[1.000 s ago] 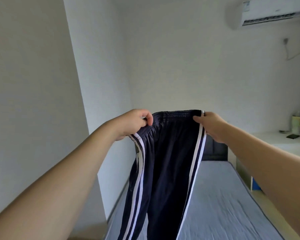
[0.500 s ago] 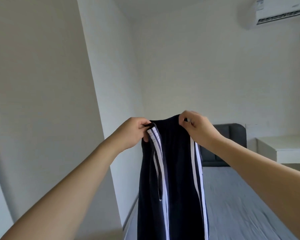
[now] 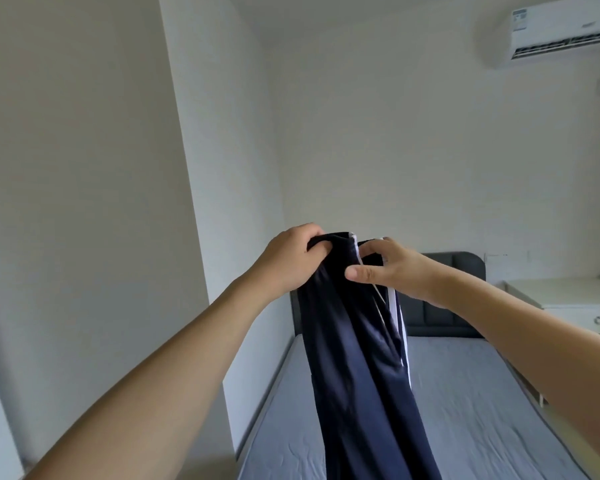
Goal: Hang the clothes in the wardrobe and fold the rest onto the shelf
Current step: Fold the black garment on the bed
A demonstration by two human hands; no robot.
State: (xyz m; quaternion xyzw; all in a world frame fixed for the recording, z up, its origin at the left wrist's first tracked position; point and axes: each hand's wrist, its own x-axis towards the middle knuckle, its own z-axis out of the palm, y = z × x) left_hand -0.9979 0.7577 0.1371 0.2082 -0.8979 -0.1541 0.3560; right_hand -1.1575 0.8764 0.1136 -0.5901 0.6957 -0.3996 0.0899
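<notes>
Head view: left hand (image 3: 293, 259) grips the trousers (image 3: 357, 344) at the waistband, right hand (image 3: 392, 268) pinches it at three o'clock; slippery legs could slide crooked over the bed (image 3: 465, 410).

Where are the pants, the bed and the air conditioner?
pants (image 3: 354, 348): head view, dark leg fabric.
bed (image 3: 465, 403): head view, bare grey mattress.
air conditioner (image 3: 561, 26): head view, white front.

A home bedroom: bed (image 3: 465, 393), padded headboard (image 3: 444, 292), wall air conditioner (image 3: 565, 29).
</notes>
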